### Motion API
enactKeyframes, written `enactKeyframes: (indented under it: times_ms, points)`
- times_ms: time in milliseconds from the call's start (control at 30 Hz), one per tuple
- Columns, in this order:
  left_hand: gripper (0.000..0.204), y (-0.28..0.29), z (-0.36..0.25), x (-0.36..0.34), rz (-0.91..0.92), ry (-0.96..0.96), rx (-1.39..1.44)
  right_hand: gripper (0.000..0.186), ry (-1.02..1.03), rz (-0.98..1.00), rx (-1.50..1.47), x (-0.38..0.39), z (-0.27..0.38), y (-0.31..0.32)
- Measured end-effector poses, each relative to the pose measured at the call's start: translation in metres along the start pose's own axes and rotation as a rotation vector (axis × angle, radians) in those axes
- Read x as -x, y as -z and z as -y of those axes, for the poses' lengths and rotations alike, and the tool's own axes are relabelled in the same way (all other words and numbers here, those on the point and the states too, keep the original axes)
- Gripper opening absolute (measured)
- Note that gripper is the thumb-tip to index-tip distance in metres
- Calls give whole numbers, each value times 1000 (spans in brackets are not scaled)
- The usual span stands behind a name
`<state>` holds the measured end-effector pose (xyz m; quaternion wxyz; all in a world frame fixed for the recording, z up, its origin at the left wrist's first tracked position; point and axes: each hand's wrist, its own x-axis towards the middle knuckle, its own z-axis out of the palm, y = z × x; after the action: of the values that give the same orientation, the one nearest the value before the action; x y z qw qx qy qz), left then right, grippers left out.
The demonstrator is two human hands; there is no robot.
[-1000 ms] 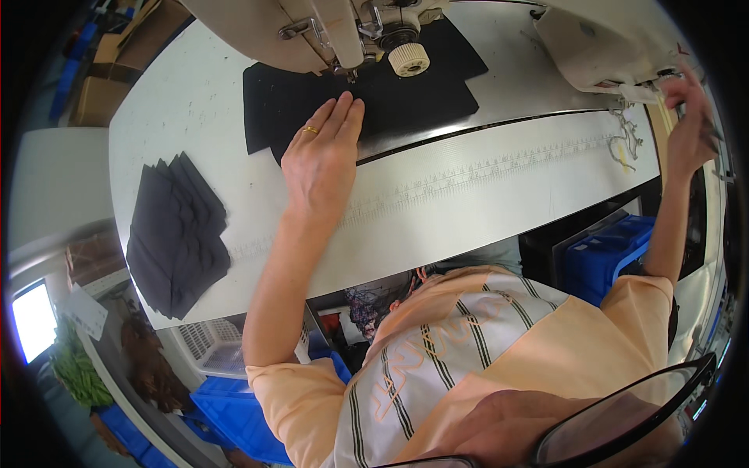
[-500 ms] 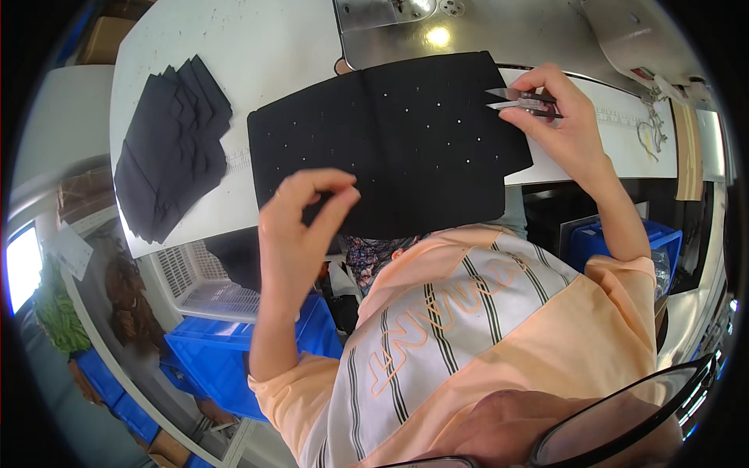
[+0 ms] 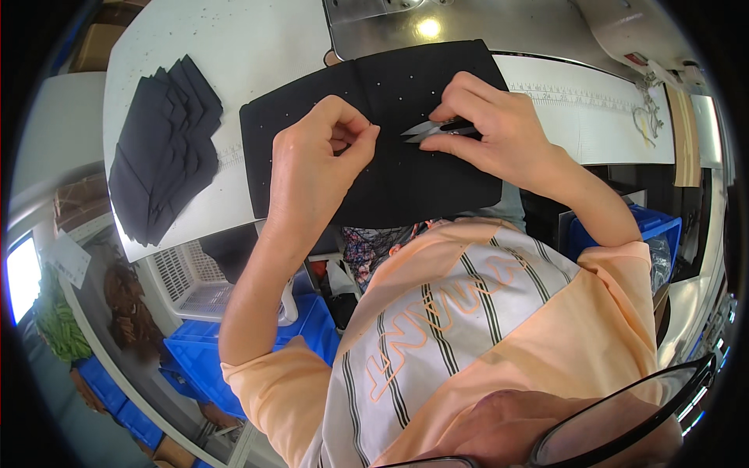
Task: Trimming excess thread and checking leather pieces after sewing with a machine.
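Observation:
A black fabric panel (image 3: 425, 187) with small pale dots lies over the table's near edge in front of me. Above its middle, my left hand (image 3: 316, 160) pinches thumb and forefinger together; whatever is between the fingertips is too small to make out. In my right hand (image 3: 503, 129) is a pair of thread snips (image 3: 421, 131), held over the right half of the panel. Their blades are slightly apart and point left, toward my left fingertips. A stack of folded black fabric pieces (image 3: 168, 148) rests on the table to the left.
The white table (image 3: 242, 39) carries a printed ruler strip (image 3: 577, 95). A metal machine bed (image 3: 468, 31) lies beyond the panel. Lower left are a white plastic basket (image 3: 195, 292) and a blue crate (image 3: 211, 355); another blue bin (image 3: 659, 226) is at the right.
My left hand has moved up and to the right, its fingertips closing together. My right hand has brought the snips left and slightly down. The panel has shifted slightly in view.

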<state>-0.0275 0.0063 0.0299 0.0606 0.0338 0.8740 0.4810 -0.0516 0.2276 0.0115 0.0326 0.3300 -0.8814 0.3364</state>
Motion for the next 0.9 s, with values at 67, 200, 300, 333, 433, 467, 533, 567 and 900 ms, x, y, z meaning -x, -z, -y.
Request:
enactKeyframes:
  times_ms: [67, 200, 300, 333, 433, 467, 533, 567, 900]
  points:
    - [10, -1, 5, -1, -12, 29, 85, 29, 55, 27, 30, -6, 2, -6]
    - [12, 1, 12, -2, -1, 35, 259, 28, 80, 47, 65, -14, 4, -12]
    - [14, 3, 12, -3, 21, 61, 346, 27, 122, 30, 55, -15, 4, -18]
    - [14, 3, 11, -3, 19, 63, 345, 27, 136, 8, 58, -16, 4, -19]
    - [12, 2, 8, -2, 28, 50, 334, 27, 161, -17, 76, -17, 5, -20]
    - [12, 2, 8, -2, 27, 46, 349, 27, 172, -20, 90, -18, 5, -21]
    - [11, 1, 8, -3, 24, 41, 365, 27, 186, -24, 103, -18, 5, -22]
    - [11, 1, 9, -2, 27, 48, 369, 26, 198, -29, 115, -18, 5, -23]
    - [16, 32, 3, 39, 120, 200, 656, 24, 216, -27, 183, -19, 0, -12]
